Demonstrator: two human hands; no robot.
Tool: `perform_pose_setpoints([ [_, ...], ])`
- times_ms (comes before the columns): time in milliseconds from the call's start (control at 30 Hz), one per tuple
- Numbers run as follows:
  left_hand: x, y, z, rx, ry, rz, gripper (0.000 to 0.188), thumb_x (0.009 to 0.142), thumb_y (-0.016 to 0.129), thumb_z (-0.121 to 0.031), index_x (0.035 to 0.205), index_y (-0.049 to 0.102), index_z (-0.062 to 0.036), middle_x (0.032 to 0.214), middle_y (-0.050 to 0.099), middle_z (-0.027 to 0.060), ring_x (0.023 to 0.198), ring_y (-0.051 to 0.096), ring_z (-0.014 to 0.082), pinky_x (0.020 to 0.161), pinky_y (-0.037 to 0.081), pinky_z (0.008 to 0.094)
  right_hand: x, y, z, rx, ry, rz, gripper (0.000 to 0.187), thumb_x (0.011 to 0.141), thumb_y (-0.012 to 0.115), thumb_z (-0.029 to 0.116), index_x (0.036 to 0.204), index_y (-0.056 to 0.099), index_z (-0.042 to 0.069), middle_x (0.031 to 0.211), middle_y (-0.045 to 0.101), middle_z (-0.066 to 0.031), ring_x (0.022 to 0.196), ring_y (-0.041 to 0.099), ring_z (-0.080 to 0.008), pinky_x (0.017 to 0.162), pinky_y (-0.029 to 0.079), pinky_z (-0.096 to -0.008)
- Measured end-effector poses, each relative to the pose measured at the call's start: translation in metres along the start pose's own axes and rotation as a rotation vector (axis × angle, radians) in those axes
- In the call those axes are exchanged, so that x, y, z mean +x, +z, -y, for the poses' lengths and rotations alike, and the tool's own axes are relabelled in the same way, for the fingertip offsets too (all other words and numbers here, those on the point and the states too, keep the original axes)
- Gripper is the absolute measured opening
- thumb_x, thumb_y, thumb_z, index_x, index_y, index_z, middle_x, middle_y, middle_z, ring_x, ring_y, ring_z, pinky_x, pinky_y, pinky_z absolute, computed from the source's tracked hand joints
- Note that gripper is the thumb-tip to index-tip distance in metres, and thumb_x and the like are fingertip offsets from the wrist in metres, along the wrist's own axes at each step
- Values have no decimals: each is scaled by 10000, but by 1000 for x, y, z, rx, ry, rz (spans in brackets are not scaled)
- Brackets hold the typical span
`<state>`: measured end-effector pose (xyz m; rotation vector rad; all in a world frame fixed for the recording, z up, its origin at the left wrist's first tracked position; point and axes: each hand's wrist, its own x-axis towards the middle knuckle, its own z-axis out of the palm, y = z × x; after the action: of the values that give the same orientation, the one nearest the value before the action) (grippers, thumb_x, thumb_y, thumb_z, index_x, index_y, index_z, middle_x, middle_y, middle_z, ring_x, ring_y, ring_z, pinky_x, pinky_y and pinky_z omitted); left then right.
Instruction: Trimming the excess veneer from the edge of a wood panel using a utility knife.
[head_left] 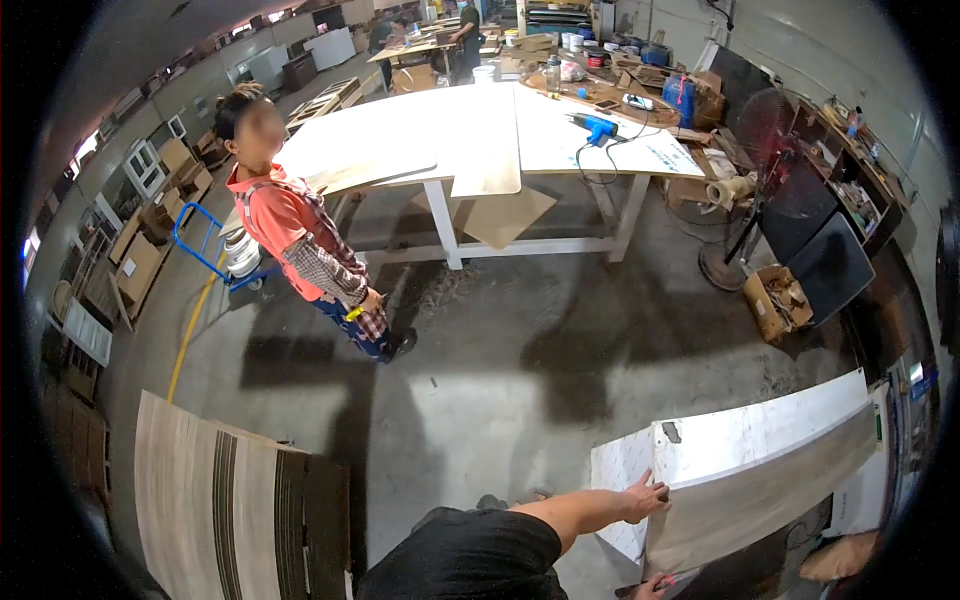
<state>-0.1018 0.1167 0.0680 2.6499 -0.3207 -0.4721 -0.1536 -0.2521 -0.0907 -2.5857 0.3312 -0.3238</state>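
Note:
My left hand (645, 497) reaches across to the right, its fingers spread over the near left corner of a grey-brown wood-grain panel (760, 490). That panel lies on a stack of boards, with a white board (760, 425) along its far side and another white piece (622, 500) under the left end. Low at the frame's bottom edge, my right hand (652, 587) is partly cut off beside the panel's near edge. Its fingers are closed around a small thing with a reddish part, too small to name.
A person (295, 235) in an orange top stands ahead left, holding something yellow. Behind is a white worktable (400, 120) with a blue heat gun (595, 127). A standing fan (760, 190) and a cardboard box (778, 302) are right; wood-grain panels (185, 480) stand left.

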Motion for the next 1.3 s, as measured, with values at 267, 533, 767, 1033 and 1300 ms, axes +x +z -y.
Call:
perform_pose_setpoints([
  [267,-7,-21,7,-33,-2,67,779,793,751,-199,1504,437,-252,1500,409,141,1462,342,296,1154,225,729,-1,-25,46,-148,196,175,635,896,619,695,1186,717,140,946,756,-93,833,714,-312,745,567,-422],
  [533,0,-10,11,-13,11,98,771,793,746,-241,1504,451,-266,1471,442,135,1437,378,310,1106,258,755,-22,-63,104,-4,336,297,775,891,591,715,1356,621,95,1174,717,-166,1079,673,-347,953,521,-474],
  [767,20,19,15,6,-12,105,730,736,795,-281,1418,534,-264,1422,484,108,1388,419,294,1038,350,729,-36,-76,132,107,268,296,829,917,587,688,1414,558,25,1314,646,-230,1128,639,-383,997,496,-472],
  [1033,45,43,14,19,24,169,811,723,824,-287,1457,484,-233,1452,472,109,1391,400,324,1030,381,748,-22,-58,104,343,431,450,756,949,673,543,1342,565,-93,1214,655,-224,1014,619,-297,822,543,-445],
  [1300,58,75,34,19,37,141,796,732,817,-284,1460,496,-258,1451,465,113,1408,370,337,1014,372,764,-23,0,60,343,317,250,589,982,669,368,1353,544,-72,1242,647,-196,1065,604,-277,855,512,-407],
])
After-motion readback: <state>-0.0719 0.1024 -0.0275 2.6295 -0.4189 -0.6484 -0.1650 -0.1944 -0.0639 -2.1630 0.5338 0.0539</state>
